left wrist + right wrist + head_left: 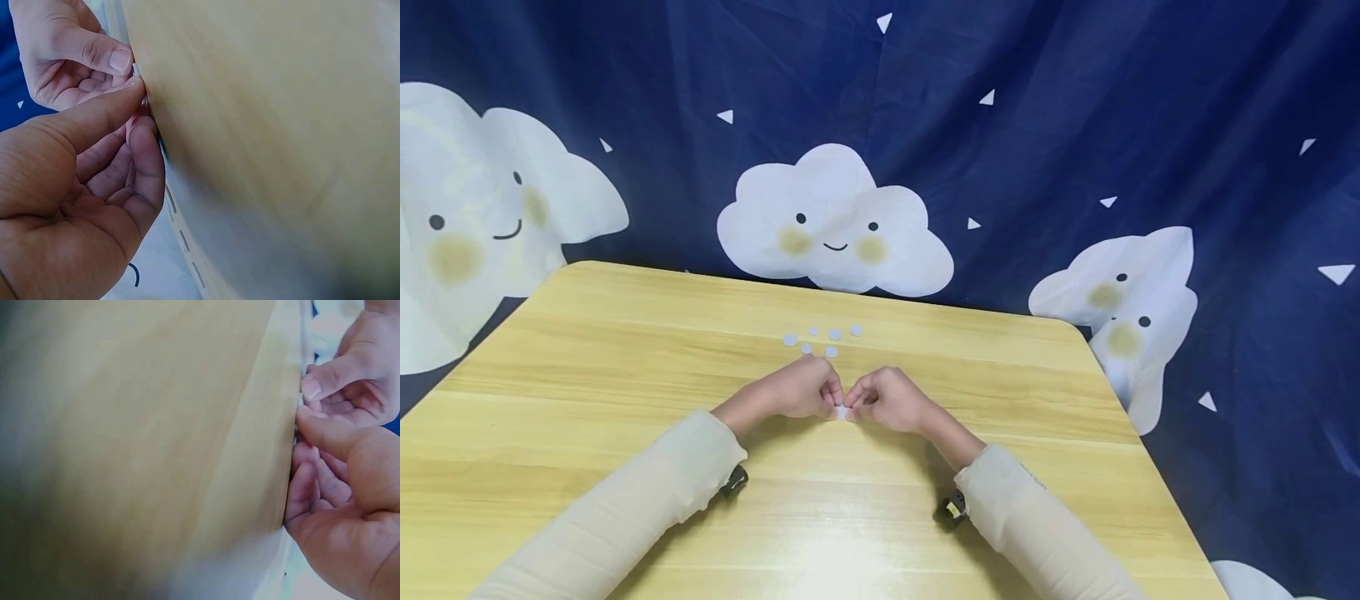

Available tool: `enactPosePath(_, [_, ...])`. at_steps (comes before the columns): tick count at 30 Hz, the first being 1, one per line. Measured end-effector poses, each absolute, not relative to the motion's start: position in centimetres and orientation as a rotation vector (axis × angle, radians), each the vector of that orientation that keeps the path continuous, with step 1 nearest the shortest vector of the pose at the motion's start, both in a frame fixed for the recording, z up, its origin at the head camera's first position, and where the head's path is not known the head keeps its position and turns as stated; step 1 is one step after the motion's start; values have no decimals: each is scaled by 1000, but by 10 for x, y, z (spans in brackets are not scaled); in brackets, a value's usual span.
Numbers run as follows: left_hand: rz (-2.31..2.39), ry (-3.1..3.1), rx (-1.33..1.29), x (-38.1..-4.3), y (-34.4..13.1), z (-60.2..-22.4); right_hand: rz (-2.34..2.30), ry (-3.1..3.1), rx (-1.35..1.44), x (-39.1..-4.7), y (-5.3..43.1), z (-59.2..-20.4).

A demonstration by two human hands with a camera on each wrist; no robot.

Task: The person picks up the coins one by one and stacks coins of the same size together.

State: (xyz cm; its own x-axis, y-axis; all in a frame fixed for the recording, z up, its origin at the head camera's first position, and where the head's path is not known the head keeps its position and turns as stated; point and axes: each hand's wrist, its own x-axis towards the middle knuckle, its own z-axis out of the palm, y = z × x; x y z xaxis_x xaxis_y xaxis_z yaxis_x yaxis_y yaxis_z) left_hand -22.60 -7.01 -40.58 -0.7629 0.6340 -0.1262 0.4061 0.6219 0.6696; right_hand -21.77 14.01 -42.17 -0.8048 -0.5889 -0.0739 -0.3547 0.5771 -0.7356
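Observation:
Between the fingertips of both hands, low over the wooden table, is a small white piece (841,412). My left hand (807,388) pinches its left side with thumb and fingers. From the other side my right hand (891,398) pinches it, the two hands' fingertips nearly meeting. Only a thin white edge (135,70) shows in the left wrist view, beside the thumbs. In the right wrist view the piece is mostly covered by the fingers. Just beyond the hands, several small pale round discs (835,334) lie flat on the table.
The light wooden table (625,358) has rounded far corners. Behind it hangs a dark blue curtain (662,67) printed with smiling clouds and white triangles. Dark wrist devices (953,508) sit under the cream sleeves (625,500).

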Motion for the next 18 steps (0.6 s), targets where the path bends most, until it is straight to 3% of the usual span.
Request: enactPosePath(18, [875, 2490, 913, -229, -73, -409, -1084, 2511, -846, -215, 142, -426])
